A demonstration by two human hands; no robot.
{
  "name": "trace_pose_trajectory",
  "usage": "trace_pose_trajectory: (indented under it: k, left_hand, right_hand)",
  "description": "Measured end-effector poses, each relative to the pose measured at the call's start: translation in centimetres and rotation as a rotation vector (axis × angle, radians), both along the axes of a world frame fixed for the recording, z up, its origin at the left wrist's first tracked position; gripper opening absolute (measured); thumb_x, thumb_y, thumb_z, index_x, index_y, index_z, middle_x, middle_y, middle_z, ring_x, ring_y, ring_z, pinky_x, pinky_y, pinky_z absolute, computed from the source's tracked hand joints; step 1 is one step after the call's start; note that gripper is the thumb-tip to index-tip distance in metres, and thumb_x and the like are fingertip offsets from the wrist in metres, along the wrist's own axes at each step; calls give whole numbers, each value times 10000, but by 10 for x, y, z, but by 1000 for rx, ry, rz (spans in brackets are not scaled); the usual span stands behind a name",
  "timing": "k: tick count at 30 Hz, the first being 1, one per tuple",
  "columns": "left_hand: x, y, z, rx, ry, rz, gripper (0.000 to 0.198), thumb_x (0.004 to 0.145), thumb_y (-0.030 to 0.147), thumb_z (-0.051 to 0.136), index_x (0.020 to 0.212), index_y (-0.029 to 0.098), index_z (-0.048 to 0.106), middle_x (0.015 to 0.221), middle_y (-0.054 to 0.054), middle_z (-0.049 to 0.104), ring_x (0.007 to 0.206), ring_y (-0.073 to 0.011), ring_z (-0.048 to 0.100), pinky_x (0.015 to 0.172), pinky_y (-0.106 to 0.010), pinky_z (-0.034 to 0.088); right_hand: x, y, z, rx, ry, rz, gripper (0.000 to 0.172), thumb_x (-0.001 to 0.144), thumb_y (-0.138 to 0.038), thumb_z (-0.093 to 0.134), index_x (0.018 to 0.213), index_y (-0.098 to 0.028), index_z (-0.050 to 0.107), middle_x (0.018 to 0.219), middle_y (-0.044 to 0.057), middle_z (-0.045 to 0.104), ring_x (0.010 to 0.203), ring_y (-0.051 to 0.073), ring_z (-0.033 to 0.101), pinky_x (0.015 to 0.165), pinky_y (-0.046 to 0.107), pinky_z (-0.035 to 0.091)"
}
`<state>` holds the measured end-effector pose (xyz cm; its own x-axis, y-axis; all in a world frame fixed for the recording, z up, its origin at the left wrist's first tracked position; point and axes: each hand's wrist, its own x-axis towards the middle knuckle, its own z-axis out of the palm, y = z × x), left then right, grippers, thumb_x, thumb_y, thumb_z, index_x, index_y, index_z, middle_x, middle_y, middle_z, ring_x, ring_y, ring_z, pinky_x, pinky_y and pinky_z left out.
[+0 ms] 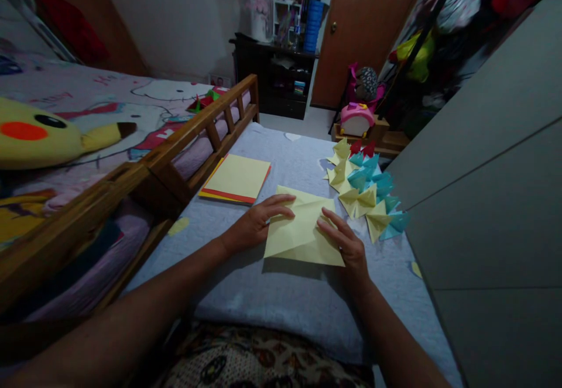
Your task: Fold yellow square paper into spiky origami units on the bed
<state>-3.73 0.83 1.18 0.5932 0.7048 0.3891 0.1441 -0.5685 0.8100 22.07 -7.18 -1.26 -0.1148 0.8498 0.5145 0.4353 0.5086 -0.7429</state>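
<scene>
A pale yellow sheet of paper [302,241] with crease lines is raised slightly over the light blue bed cover [246,294], its near edge casting a shadow. My left hand [259,219] grips its left edge, fingers on top and thumb hidden below. On the right edge, my right hand [346,241] holds it the same way, fingertips on the upper face. Behind my left hand lies a stack of square papers [239,176], pale yellow on top with red and orange edges showing. Folded yellow paper pieces [359,199] and blue ones [381,183] stand to the right, with red ones [362,148] behind.
A wooden bed rail [153,168] runs along the left, with a yellow plush toy [39,136] beyond it. A pale cabinet panel [492,212] borders the right side. A dark cabinet [274,78] and a pink toy case [356,120] stand farther back.
</scene>
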Motion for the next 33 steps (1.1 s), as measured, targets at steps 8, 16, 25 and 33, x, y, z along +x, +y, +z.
trace_pose_trajectory:
  k: [8,16,25,33]
  left_hand:
    - [-6,35,-14,185,371,137,530,846,-13,481,1316,216,573,1560,-113,426,1407,-252,456,1132,-479,429]
    - [-10,-22,0,231,419,-93,728,823,178,657,1501,201,390,1554,-160,430,1457,-306,369,1180,-518,351]
    - [11,-36,-23,372,507,22,372,927,56,513,1273,137,622,1357,-194,622,1321,-337,539,1095,-544,433]
    - [0,-36,-27,335,507,0,402,901,25,525,1261,163,639,1322,-174,656,1247,-317,608,1023,-538,507]
  right_hand:
    - [1,2,-2,48,-339,1,511,916,-336,620,1421,-278,573,1510,117,520,1321,308,550,1070,487,467]
    - [-7,2,-9,74,-713,-97,488,878,-103,493,1337,-192,634,1317,116,680,906,273,608,823,419,496]
    - [-14,-9,8,93,-770,-146,348,804,-101,543,1089,-203,716,1149,87,738,769,247,507,729,408,425]
    - [-4,0,3,57,-666,54,481,782,-55,543,1221,-208,667,1387,97,635,1317,302,490,1054,501,368]
